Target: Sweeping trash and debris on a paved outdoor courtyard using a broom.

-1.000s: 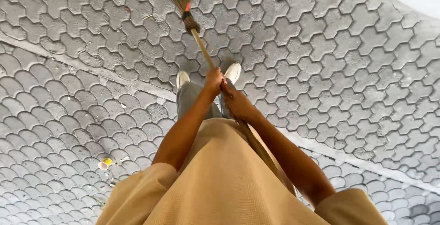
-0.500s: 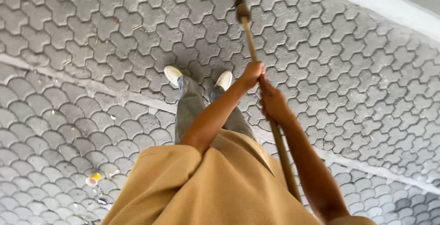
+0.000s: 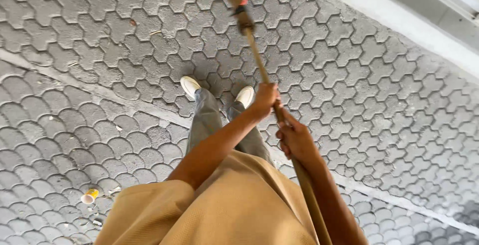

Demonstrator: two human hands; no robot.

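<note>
Looking down from the head camera, nearest comes a loose tan knit short-sleeved shirt (image 3: 234, 210) that fills the lower middle of the view. The long wooden broom handle (image 3: 259, 70) runs as a slanted line from beside the shirt's right edge up to the top of the picture, and serves here as the landmark.

Right hand (image 3: 295, 137): fingers curled tight round the handle, low on the visible stretch, just above the shirt.

Left hand (image 3: 264, 99): closed in a fist round the handle, just above the right hand; the two hands sit near each other, apart.

Grey trousers (image 3: 209, 125): two legs, left of the handle, below the left forearm.

White shoes (image 3: 190, 85): a pair, toes pointing up the picture, left of the handle at the left hand's height.

Small yellow paper cup (image 3: 90, 195): lying on its side, well to the left of the handle.

Red binding (image 3: 241, 6): a band high on the handle, where the blurred broom head begins.

Grey interlocking paving stones (image 3: 374, 75): under everything, on both sides of the handle.

Pale concrete kerb (image 3: 399, 18): farthest, right of the handle's upper end.
</note>
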